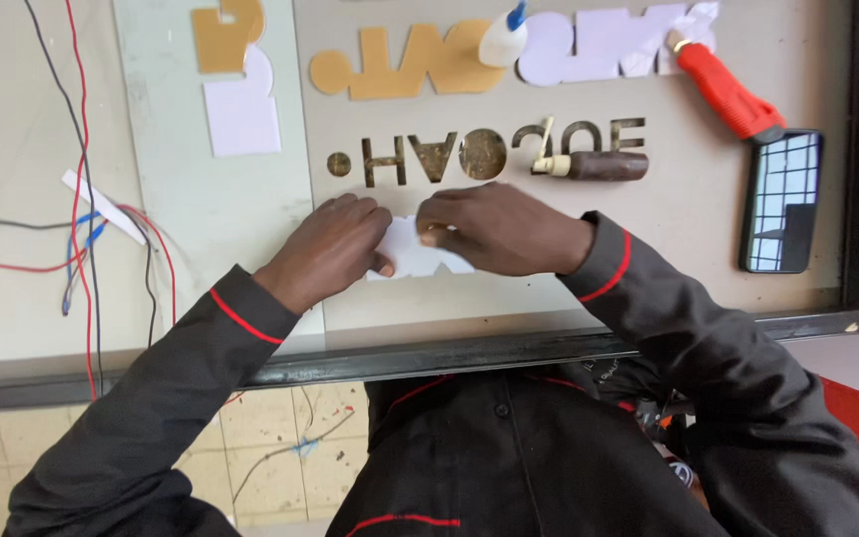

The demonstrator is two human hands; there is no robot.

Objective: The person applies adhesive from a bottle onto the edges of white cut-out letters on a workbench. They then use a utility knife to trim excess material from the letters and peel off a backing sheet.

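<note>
Head view, white cutout [418, 257] between left hand [335, 244], right hand [494, 231]

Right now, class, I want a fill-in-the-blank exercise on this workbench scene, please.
1. Both hands press a ___ cut-out.
2. The red-handled tool lies just above the ___.
3. The glue bottle has a ___ cap.
4. Red and black ___ run along the board's left side.

Missing: white; phone; blue; wires

A flat white cut-out piece [412, 256] with a jagged lower edge lies face-down on the grey panel at about six o'clock from the row of brass letters, its left and right ends covered by fingers.
</note>
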